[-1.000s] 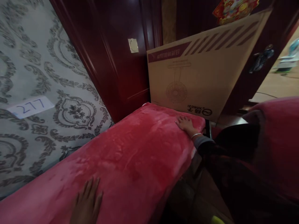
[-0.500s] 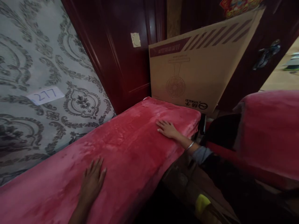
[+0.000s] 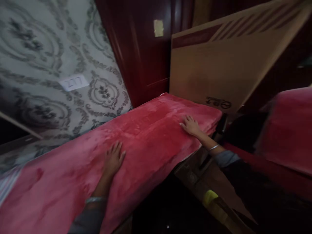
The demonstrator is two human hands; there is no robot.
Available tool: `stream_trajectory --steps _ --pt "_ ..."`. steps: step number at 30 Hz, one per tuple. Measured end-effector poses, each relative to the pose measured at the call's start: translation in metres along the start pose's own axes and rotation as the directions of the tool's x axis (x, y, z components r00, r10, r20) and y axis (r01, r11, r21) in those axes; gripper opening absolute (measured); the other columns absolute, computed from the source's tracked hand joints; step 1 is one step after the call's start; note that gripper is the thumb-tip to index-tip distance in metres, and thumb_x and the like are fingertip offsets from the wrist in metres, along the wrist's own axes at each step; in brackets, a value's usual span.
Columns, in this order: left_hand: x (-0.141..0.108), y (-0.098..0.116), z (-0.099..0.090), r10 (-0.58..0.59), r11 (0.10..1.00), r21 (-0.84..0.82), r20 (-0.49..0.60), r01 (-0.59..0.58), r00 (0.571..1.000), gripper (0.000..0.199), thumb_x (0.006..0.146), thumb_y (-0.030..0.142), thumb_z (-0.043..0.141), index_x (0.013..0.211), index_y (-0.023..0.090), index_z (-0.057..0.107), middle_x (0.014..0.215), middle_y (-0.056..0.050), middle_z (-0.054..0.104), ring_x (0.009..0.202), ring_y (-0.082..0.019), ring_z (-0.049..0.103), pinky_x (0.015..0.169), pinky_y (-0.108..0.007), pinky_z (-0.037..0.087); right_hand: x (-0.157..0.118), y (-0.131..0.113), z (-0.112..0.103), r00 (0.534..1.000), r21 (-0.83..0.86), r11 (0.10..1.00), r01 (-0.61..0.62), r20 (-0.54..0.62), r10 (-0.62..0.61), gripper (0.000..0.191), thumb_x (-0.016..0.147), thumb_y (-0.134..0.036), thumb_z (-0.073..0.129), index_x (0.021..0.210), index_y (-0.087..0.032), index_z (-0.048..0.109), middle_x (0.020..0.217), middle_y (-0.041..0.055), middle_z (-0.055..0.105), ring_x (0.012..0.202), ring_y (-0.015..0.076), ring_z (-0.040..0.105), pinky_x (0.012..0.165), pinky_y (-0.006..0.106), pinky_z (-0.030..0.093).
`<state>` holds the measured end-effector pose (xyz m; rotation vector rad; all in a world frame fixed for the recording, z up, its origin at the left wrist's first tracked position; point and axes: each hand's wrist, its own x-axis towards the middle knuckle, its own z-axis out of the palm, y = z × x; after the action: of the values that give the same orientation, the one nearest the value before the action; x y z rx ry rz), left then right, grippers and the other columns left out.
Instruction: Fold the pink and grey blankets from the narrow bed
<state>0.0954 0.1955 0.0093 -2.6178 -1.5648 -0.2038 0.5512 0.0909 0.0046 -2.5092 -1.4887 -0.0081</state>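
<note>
A red plush cover (image 3: 146, 156) stretches over a long, narrow surface from the lower left to the far right end. Flat on its middle part lies my left hand (image 3: 114, 160), fingers spread, holding nothing. Closer to the far end, my right hand (image 3: 190, 125) also rests on the plush with its fingers stretched out. A silvery bracelet circles the right wrist. The cover's near edge hangs down over the side. What is under the cover is mostly hidden.
A large cardboard box (image 3: 219, 71) leans at the far end against dark red doors (image 3: 146, 65). Patterned wallpaper (image 3: 104, 94) with a paper label (image 3: 74, 83) lines the left side. Another red-covered piece (image 3: 290, 130) stands at right. A yellow object (image 3: 210, 197) lies low down.
The view has swung left, so things sit further right in the picture, and the cover's striped left end has come in. Both hands stay spread flat on the plush.
</note>
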Motion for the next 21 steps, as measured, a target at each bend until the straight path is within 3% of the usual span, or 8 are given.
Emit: stream_trajectory --steps 3,5,10,14,17,21 --pt "-0.006 0.006 -0.004 0.015 1.0 -0.009 0.058 -0.015 0.998 0.059 0.103 0.039 0.035 0.158 0.019 0.037 0.166 -0.011 0.032 0.156 -0.03 0.024 0.124 -0.056 0.025 -0.013 -0.047 0.024 0.97 0.04 0.974 0.222 0.096 -0.225 0.065 0.105 -0.054 0.026 0.162 -0.024 0.031 0.169 0.0093 0.021 0.154 0.0321 0.02 0.121 0.055 0.028" --pt "-0.012 0.009 -0.006 0.014 1.0 -0.006 0.094 -0.013 0.995 0.059 0.104 0.04 0.034 0.16 0.02 0.033 0.168 -0.01 0.027 0.157 -0.029 0.02 0.125 -0.057 0.021 -0.02 -0.06 0.035 0.96 0.005 0.969 0.248 0.131 -0.246 0.065 0.104 -0.056 0.027 0.161 -0.025 0.033 0.168 0.008 0.024 0.153 0.0331 0.021 0.121 0.058 0.026" --pt "-0.038 0.011 -0.008 -0.056 0.998 0.004 0.137 0.056 0.989 0.06 0.105 0.044 0.032 0.161 0.021 0.03 0.169 -0.01 0.026 0.158 -0.028 0.017 0.126 -0.057 0.015 -0.024 -0.055 0.047 0.963 -0.05 0.965 0.256 0.102 -0.25 0.067 0.102 -0.055 0.026 0.161 -0.023 0.034 0.167 0.0083 0.027 0.152 0.034 0.024 0.119 0.059 0.028" --pt "-0.076 -0.011 -0.013 -0.195 0.981 0.041 0.129 0.191 0.972 0.061 0.104 0.048 0.036 0.16 0.023 0.033 0.169 -0.01 0.026 0.158 -0.031 0.017 0.125 -0.062 0.014 -0.023 -0.048 0.05 0.96 -0.061 0.96 0.272 0.084 -0.266 0.066 0.101 -0.054 0.025 0.159 -0.025 0.036 0.166 0.0094 0.03 0.15 0.0354 0.028 0.116 0.063 0.031" --pt "-0.117 -0.043 -0.021 -0.37 0.928 0.096 0.123 0.36 0.921 0.06 0.103 0.046 0.036 0.159 0.023 0.034 0.169 -0.011 0.022 0.158 -0.033 0.017 0.123 -0.067 0.015 -0.024 -0.046 0.053 0.959 -0.055 0.959 0.279 0.073 -0.275 0.068 0.1 -0.055 0.024 0.159 -0.024 0.036 0.165 0.0114 0.031 0.149 0.0365 0.029 0.114 0.064 0.032" --pt "-0.185 -0.083 -0.037 -0.611 0.789 0.142 0.083 0.598 0.787 0.058 0.105 0.041 0.036 0.158 0.02 0.036 0.168 -0.013 0.027 0.155 -0.036 0.023 0.121 -0.066 0.024 -0.025 -0.044 0.054 0.959 -0.031 0.96 0.279 0.063 -0.277 0.069 0.1 -0.057 0.025 0.157 -0.022 0.039 0.165 0.012 0.031 0.148 0.0367 0.03 0.114 0.063 0.033"
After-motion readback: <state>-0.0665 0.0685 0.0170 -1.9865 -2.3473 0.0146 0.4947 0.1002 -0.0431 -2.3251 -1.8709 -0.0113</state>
